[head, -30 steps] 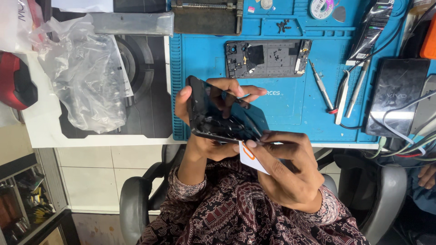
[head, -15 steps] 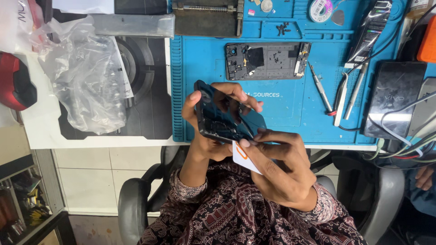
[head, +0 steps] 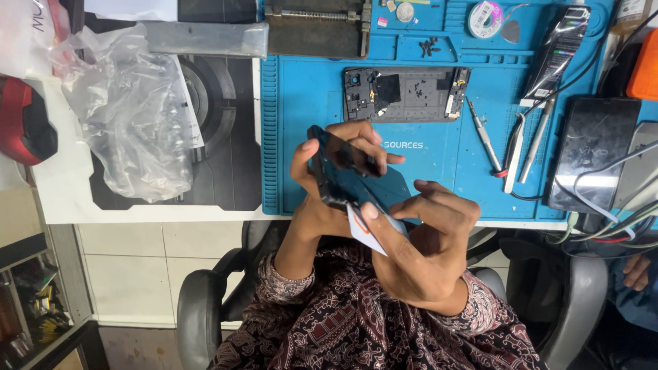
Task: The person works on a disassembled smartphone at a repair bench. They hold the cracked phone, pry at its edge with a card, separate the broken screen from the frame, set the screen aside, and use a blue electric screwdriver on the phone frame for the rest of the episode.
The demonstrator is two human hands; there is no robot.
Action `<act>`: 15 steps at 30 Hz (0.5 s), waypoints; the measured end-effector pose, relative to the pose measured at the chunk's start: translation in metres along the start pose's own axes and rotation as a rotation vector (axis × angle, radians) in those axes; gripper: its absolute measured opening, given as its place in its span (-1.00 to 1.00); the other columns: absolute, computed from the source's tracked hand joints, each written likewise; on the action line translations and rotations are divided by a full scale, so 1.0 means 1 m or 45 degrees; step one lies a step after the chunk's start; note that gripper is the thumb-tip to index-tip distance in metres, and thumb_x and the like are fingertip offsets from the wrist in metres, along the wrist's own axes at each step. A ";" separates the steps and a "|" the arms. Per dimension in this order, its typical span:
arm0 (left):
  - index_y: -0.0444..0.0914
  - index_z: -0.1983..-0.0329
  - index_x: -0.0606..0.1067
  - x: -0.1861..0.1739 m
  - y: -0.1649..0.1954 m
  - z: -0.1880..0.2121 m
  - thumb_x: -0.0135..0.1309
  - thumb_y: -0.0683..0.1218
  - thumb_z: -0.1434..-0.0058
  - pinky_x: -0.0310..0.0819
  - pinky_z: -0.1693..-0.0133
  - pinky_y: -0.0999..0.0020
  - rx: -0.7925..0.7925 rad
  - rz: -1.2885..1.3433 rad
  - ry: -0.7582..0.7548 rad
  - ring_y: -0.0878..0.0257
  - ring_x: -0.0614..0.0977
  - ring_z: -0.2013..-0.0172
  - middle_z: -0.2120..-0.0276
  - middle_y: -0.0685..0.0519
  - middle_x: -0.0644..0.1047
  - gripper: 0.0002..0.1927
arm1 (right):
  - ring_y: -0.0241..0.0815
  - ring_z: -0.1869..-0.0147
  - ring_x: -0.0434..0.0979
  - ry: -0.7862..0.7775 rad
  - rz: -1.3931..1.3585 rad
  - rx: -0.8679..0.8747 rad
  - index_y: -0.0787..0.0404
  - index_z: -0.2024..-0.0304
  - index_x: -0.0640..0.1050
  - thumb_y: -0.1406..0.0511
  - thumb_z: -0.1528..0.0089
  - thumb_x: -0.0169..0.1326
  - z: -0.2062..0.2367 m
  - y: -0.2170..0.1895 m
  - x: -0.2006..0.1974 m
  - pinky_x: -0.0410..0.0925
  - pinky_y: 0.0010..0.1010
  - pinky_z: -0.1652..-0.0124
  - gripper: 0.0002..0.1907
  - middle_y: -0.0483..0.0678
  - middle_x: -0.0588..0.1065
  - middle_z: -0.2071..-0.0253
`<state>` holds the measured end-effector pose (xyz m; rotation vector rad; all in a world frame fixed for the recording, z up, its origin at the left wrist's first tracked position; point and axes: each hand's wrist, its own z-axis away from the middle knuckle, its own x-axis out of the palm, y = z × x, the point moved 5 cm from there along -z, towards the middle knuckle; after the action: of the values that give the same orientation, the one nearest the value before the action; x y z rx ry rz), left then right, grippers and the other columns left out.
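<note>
We wear a dark maroon garment with pale paisley patterning, its long sleeves ending in patterned cuffs at both wrists, hands bare.

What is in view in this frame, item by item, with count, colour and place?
work mat: one, blue, on the desk, centre and right
opened phone body: one, dark, lying on the mat above the hands
screwdriver: one, silver with a red end, on the mat right of the phone body
tweezers: at least two, silver, right side of the mat
phone: one, black, screen up, far right
plastic bag: one, clear, crumpled, left on the desk
chair: one, grey and black, under the person
phone panel: one, black, held over the mat's near edge
card: one, white, at the panel's lower edge
left hand: fingers wrapped around the phone panel
right hand: fingers pinching the card
</note>
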<state>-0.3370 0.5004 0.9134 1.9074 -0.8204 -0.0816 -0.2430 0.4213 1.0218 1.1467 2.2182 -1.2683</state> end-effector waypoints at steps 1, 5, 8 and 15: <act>0.33 -0.51 -0.22 0.000 -0.001 -0.001 0.45 -0.09 -0.05 0.69 -0.14 -0.07 -0.002 0.032 -0.001 0.21 0.58 0.08 -0.27 -0.19 0.27 0.26 | -0.04 -0.06 0.32 0.001 0.009 -0.005 0.10 -0.02 0.64 0.48 -0.07 0.42 0.000 0.000 0.001 0.42 -0.14 -0.09 -0.52 -0.06 0.42 0.15; 0.33 -0.51 -0.21 -0.001 -0.002 0.000 0.47 -0.07 -0.03 0.66 -0.14 -0.10 -0.006 0.068 0.004 0.20 0.56 0.07 -0.26 -0.19 0.26 0.26 | -0.08 -0.01 0.35 -0.137 -0.026 -0.022 0.16 0.00 0.64 0.50 -0.04 0.40 0.006 0.004 0.002 0.39 -0.04 -0.10 -0.53 -0.11 0.45 0.21; 0.33 -0.52 -0.18 -0.005 -0.004 0.002 0.44 -0.05 -0.07 0.66 -0.16 -0.08 -0.015 0.129 0.010 0.20 0.57 0.05 -0.24 -0.15 0.27 0.21 | -0.14 0.01 0.38 -0.072 -0.070 -0.046 0.10 0.01 0.64 0.51 -0.05 0.40 0.009 0.007 0.000 0.37 -0.09 -0.07 -0.53 -0.19 0.38 0.27; 0.39 -0.52 -0.06 0.004 -0.015 0.010 0.19 -0.03 -0.38 0.54 -0.01 0.16 -0.095 0.194 -0.223 0.10 0.57 -0.05 -0.32 -0.16 0.29 -0.13 | -0.16 0.02 0.39 -0.186 -0.097 -0.126 0.08 -0.02 0.62 0.50 -0.05 0.37 0.004 0.008 -0.005 0.33 -0.17 -0.03 -0.50 -0.22 0.42 0.16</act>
<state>-0.3304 0.4938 0.8969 1.7794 -1.0636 -0.1859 -0.2339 0.4178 1.0183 0.9115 2.2079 -1.2156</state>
